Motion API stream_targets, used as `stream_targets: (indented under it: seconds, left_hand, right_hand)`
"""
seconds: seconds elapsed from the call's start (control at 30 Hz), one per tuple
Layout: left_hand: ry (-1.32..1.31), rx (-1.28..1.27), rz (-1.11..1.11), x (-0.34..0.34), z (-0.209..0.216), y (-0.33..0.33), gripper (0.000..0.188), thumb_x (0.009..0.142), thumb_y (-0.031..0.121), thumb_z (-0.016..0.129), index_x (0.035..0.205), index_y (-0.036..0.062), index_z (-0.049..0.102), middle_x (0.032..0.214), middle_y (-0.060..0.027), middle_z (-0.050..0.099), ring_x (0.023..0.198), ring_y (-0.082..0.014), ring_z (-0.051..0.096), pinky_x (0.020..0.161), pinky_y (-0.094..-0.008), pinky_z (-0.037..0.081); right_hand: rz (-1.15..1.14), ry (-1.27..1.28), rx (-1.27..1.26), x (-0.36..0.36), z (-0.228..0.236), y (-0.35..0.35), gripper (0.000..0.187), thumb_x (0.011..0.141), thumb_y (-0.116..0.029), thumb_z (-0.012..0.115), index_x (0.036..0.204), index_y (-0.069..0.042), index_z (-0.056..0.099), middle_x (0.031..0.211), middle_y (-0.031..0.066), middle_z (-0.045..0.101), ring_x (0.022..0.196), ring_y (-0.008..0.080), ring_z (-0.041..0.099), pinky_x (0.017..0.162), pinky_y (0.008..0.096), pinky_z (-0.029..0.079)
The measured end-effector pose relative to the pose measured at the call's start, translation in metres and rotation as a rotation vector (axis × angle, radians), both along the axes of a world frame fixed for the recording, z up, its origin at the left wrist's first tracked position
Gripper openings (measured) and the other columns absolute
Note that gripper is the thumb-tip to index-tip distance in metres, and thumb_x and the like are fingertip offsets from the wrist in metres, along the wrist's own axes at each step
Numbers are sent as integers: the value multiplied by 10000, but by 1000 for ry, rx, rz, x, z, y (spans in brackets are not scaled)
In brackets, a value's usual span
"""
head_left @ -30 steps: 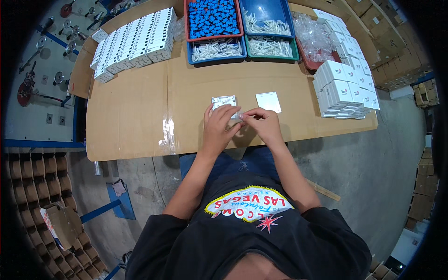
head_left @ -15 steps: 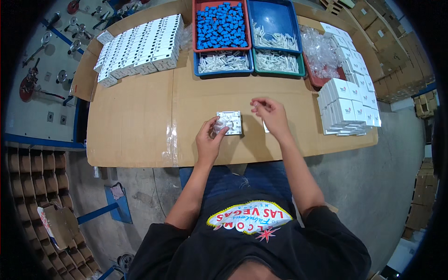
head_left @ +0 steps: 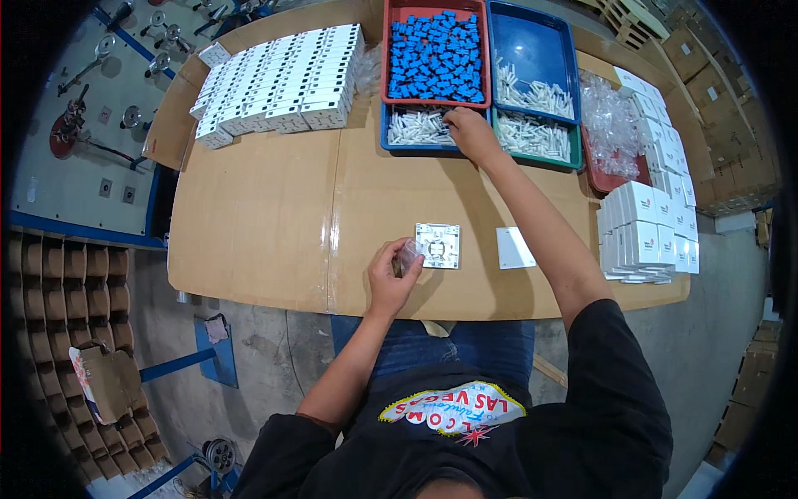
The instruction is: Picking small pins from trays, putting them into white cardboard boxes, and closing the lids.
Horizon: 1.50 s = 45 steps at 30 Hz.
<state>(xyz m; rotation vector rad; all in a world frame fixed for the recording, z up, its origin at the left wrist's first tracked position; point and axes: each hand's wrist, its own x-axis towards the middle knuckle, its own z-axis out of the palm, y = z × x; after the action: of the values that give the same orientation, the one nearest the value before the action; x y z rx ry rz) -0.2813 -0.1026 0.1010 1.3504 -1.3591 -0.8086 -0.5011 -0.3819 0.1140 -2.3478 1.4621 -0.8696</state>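
Note:
My left hand (head_left: 391,281) is closed around a small clear plastic piece (head_left: 407,256), just beside the left edge of a square white frame (head_left: 439,246). That frame lies flat on the cardboard, with an opening and moulded details in its middle. My right hand (head_left: 472,135) reaches to the far side, fingers bent together at the right end of a blue tray (head_left: 407,150) of small white pieces (head_left: 416,127). What its fingertips hold, if anything, is too small to make out. To the right of the frame, a smooth white square plate (head_left: 515,248) lies partly behind my right forearm.
A red tray (head_left: 386,58) of blue parts stands at the back. Beside it are a blue tray (head_left: 532,33) and a green tray (head_left: 549,163) with white pieces. Stacked white boxes (head_left: 283,79) fill the far left; more white boxes (head_left: 644,233) and clear plastic pieces (head_left: 611,125) stand right.
My right hand has gone from above the white plate to the far tray, uncovering the plate. My left hand, with the clear piece, has come off the frame to its left side.

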Motion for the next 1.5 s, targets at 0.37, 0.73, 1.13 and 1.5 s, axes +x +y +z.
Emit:
stream_targets:
  seconds: [0.37, 0.73, 1.13, 1.5]
  left_hand:
    - [-123, -18, -22, 1, -1, -1, 343, 802, 160, 822, 1102, 43, 704, 969, -99, 701, 890, -262, 648, 810, -367, 510]
    - [-90, -22, 1, 0, 0, 0, 337, 809, 168, 824, 1101, 50, 704, 989, -99, 713, 913, -265, 662, 822, -370, 512]
    - [-23, -5, -4, -1, -1, 5, 343, 831, 163, 811, 1124, 35, 688, 1011, -106, 702, 933, -259, 657, 848, -365, 514]
    - [5, -105, 8, 3, 3, -1, 407, 826, 107, 803, 1206, 40, 672, 1102, -111, 663, 1023, -259, 643, 855, -338, 526]
  right_hand:
    - [54, 303, 59, 13, 12, -6, 321, 850, -148, 747, 1167, -127, 701, 1151, 82, 634, 1097, 322, 635, 901, 450, 537]
    - [-42, 395, -18, -6, 21, -8, 202, 835, -228, 698, 995, -106, 716, 951, 129, 718, 952, 347, 702, 787, 500, 555]
    - [-102, 259, 68, -14, 39, -8, 214, 934, -228, 634, 1079, -148, 769, 1004, 156, 722, 957, 359, 694, 813, 497, 550]
    - [29, -328, 358, 10, 60, 82, 189, 921, -122, 717, 1068, -5, 731, 859, 88, 735, 744, 164, 665, 686, 323, 524]
